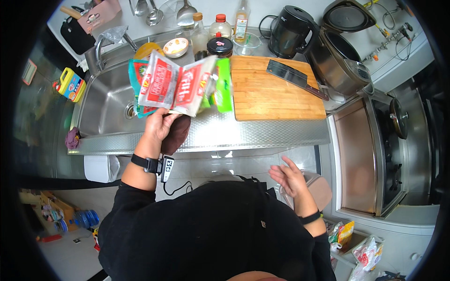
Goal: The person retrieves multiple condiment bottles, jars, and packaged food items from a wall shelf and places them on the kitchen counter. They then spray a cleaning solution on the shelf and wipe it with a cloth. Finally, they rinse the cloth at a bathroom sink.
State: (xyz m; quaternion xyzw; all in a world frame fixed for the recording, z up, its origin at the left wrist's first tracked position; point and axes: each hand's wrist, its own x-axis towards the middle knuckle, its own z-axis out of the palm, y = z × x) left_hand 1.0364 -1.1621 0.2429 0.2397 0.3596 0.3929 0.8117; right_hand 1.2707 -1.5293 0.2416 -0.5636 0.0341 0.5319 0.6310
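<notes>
My left hand [160, 123] grips the lower edge of a red-and-white plastic food packet [159, 82], held above the counter's front between the sink and the cutting board. The packet is folded or paired with another; which one I cannot tell. Behind it shows a teal packet [135, 72], and a bright green packet [224, 86] is just right of it; whether my hand holds these too is unclear. A dark brown item [178, 135], possibly cloth, sits at the counter edge beside my left wrist. My right hand [289, 175] is empty, fingers apart, in front of the counter.
A wooden cutting board [274, 95] bears a cleaver [286, 73]. Behind stand an electric kettle [291, 31], a rice cooker [337, 63] with its lid up, a dark-lidded jar [219, 46] and a patterned bowl [175, 48]. A steel sink [102, 112] lies left, a stove [390, 151] right.
</notes>
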